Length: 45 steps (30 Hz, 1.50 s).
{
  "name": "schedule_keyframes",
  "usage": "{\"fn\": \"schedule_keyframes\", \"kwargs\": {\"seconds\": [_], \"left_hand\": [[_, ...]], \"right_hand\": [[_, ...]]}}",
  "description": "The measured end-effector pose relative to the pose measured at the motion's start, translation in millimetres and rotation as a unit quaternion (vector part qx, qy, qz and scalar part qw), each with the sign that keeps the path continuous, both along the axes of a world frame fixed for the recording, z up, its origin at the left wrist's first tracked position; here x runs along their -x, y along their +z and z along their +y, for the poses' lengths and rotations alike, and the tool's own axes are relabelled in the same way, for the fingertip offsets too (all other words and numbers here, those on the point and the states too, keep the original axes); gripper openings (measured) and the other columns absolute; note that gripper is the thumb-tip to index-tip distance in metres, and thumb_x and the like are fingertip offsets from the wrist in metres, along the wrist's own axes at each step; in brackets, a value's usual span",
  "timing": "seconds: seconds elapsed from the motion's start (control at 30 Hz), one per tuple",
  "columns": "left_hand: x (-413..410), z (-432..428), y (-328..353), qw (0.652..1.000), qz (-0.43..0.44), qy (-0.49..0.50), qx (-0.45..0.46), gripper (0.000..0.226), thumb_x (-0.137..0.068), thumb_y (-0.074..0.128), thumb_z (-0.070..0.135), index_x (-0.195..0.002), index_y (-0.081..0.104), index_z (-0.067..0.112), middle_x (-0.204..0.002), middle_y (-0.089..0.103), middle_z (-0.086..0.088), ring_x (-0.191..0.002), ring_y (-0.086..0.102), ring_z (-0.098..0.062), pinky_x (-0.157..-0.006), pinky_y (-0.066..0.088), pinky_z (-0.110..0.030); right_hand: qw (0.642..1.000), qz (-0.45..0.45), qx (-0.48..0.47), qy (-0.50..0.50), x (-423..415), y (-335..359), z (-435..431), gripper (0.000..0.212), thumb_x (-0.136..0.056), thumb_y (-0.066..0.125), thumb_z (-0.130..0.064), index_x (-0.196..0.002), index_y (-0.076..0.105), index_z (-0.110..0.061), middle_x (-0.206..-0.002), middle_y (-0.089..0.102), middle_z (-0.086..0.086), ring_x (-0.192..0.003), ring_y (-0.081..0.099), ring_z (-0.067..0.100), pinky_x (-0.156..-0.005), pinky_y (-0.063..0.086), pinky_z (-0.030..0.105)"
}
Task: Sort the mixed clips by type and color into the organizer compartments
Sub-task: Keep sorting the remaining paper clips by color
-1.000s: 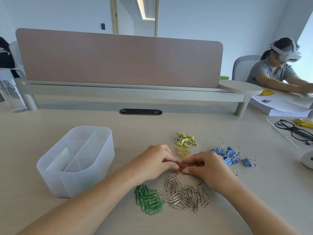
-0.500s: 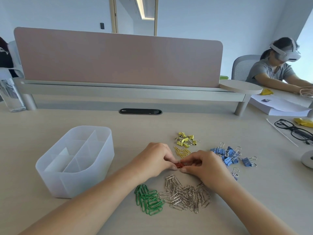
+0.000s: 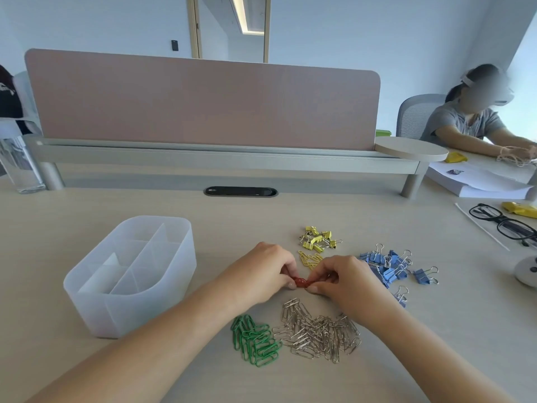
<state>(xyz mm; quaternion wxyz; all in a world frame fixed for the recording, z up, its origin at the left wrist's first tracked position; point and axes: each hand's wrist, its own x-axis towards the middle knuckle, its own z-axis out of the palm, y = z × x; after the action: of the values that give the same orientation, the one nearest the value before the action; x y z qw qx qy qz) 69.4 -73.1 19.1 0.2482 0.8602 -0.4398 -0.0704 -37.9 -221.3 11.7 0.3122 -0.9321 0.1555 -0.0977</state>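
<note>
My left hand (image 3: 261, 274) and my right hand (image 3: 343, 282) meet at mid-desk, and both pinch a small bunch of red paper clips (image 3: 300, 282) between their fingertips. Sorted heaps lie around them: green paper clips (image 3: 257, 340) and silver paper clips (image 3: 318, 334) in front, yellow paper clips (image 3: 309, 260) and yellow binder clips (image 3: 316, 239) behind, blue binder clips (image 3: 389, 266) to the right. The translucent white organizer (image 3: 130, 309) with several divided compartments stands to the left, and no clips show inside it.
A pink divider screen on a grey shelf (image 3: 203, 158) closes the back of the desk. Black glasses (image 3: 502, 225) and a white round object (image 3: 526, 270) lie at the right. A clear container (image 3: 17, 164) stands far left. Another person (image 3: 470, 123) sits at the right.
Both hands have shifted slightly away from me while working the red clips together into a tighter bunch. The heaps and organizer have stayed put.
</note>
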Motion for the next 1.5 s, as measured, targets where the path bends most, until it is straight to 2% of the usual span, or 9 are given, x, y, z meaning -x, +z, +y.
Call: {"fn": "schedule_keyframes", "kwargs": {"seconds": [0.3,0.4,0.5,0.7,0.9,0.97,1.13,1.3,1.5], "left_hand": [[10,-1,1,0.990,-0.095,-0.041,-0.093,0.013,-0.094,0.058,0.011,-0.105,0.065,0.008,-0.110,0.060,-0.007,-0.098,0.057,-0.018,-0.077,0.045,-0.028],[10,4,-1,0.990,-0.104,-0.032,-0.094,0.011,-0.094,0.060,0.012,-0.105,0.064,0.011,-0.111,0.059,-0.004,-0.091,0.052,-0.014,-0.069,0.035,-0.023],[9,11,-2,0.990,-0.105,-0.018,-0.088,0.010,-0.094,0.060,0.011,-0.102,0.064,0.011,-0.108,0.060,-0.004,-0.086,0.050,-0.012,-0.069,0.036,-0.023],[19,12,-2,0.991,-0.111,-0.020,-0.067,0.010,-0.096,0.055,0.009,-0.105,0.060,0.010,-0.110,0.056,-0.005,-0.095,0.052,-0.015,-0.072,0.034,-0.023],[24,13,-1,0.994,-0.092,-0.012,-0.057,0.009,-0.096,0.055,0.007,-0.104,0.060,0.009,-0.111,0.056,-0.006,-0.090,0.050,-0.011,-0.071,0.033,-0.020],[25,16,2,0.996,-0.082,-0.003,-0.047,0.010,-0.097,0.055,0.010,-0.106,0.059,0.008,-0.113,0.056,-0.005,-0.087,0.048,-0.010,-0.072,0.033,-0.020],[24,26,17,0.999,-0.047,0.026,-0.007,0.017,-0.097,0.055,0.017,-0.111,0.066,0.012,-0.117,0.061,-0.005,-0.101,0.057,-0.018,-0.084,0.046,-0.029],[21,40,46,0.999,-0.029,0.038,0.023,0.012,-0.096,0.060,0.022,-0.103,0.067,0.017,-0.109,0.064,-0.002,-0.083,0.050,-0.010,-0.062,0.034,-0.020],[5,104,94,0.993,-0.041,0.105,0.028,0.009,-0.094,0.062,0.032,-0.094,0.067,0.025,-0.097,0.064,0.003,-0.082,0.059,-0.015,-0.071,0.048,-0.029]], "right_hand": [[0.993,0.056,0.096,0.031,-1,5,9,0.005,-0.086,0.069,-0.020,-0.086,0.066,-0.025,-0.083,0.060,-0.010,-0.067,0.047,-0.005,-0.060,0.038,0.005],[0.992,0.068,0.103,0.034,1,6,7,0.002,-0.087,0.068,-0.020,-0.086,0.067,-0.022,-0.077,0.057,-0.012,-0.067,0.046,-0.004,-0.058,0.038,0.007],[0.987,0.089,0.123,0.046,1,10,8,0.004,-0.090,0.065,-0.019,-0.089,0.062,-0.017,-0.078,0.057,-0.010,-0.069,0.047,0.001,-0.058,0.038,0.010],[0.983,0.110,0.143,0.041,2,15,15,0.009,-0.091,0.063,-0.017,-0.085,0.058,-0.021,-0.088,0.066,-0.002,-0.079,0.054,0.010,-0.075,0.047,0.025],[0.982,0.102,0.155,0.044,1,17,20,0.015,-0.091,0.061,-0.013,-0.079,0.058,-0.022,-0.080,0.063,-0.005,-0.078,0.055,0.011,-0.075,0.049,0.027],[0.983,0.096,0.151,0.033,1,18,17,0.021,-0.091,0.060,-0.011,-0.075,0.055,-0.024,-0.079,0.062,-0.006,-0.076,0.054,0.010,-0.070,0.047,0.024],[0.995,0.042,0.086,0.003,3,33,8,0.020,-0.089,0.066,-0.015,-0.072,0.059,-0.023,-0.070,0.064,-0.005,-0.065,0.058,0.007,-0.061,0.045,0.017],[0.998,-0.001,0.054,0.028,-5,56,25,0.015,-0.086,0.071,-0.016,-0.074,0.064,-0.020,-0.064,0.064,-0.005,-0.051,0.054,-0.001,-0.057,0.046,0.016],[0.994,-0.070,-0.011,0.086,-25,96,70,0.013,-0.087,0.070,-0.015,-0.076,0.066,-0.020,-0.061,0.063,-0.005,-0.050,0.053,0.004,-0.056,0.046,0.021]]}}
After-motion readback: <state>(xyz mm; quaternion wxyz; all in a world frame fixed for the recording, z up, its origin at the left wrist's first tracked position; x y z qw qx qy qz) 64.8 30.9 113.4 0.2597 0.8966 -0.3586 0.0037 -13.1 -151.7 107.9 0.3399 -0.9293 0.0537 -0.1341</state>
